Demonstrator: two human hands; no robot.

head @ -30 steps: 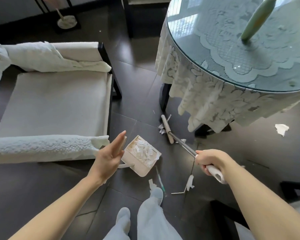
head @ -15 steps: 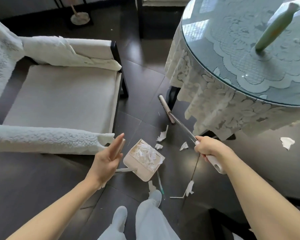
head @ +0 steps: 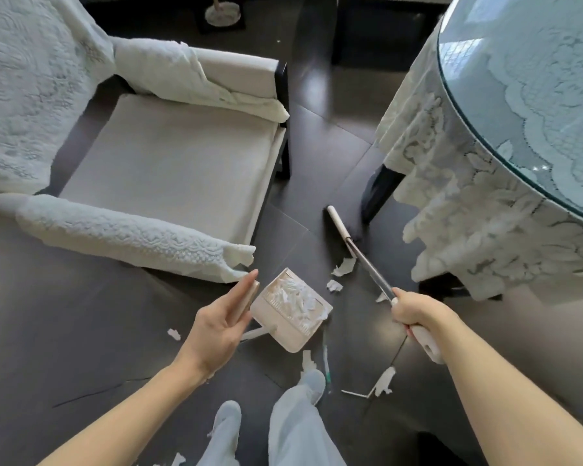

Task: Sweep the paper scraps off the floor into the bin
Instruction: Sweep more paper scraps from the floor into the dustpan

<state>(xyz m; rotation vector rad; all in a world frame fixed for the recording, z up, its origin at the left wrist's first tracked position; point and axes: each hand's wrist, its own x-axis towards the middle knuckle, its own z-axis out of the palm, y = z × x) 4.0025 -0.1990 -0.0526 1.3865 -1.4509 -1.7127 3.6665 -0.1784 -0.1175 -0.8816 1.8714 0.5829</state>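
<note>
broom and dustpan at work, scraps part gathered
right hand [head: 414, 312] grips the broom [head: 367, 264] handle, with the head ahead of it. left hand [head: 221, 326], fingers straight, touches the dustpan [head: 283, 334] handle. the pan sits between both hands and holds paper scraps [head: 295, 297]. loose scraps [head: 344, 266] lie just ahead of the right hand.

I'm at home, in what looks like a sitting room. An armchair [head: 169, 169] with a pale cushion and white lace covers stands on a dark tiled floor [head: 320, 136]. Near it is a round table [head: 485, 79], glass-topped, with a lace cloth [head: 451, 203] hanging down its side.
</note>
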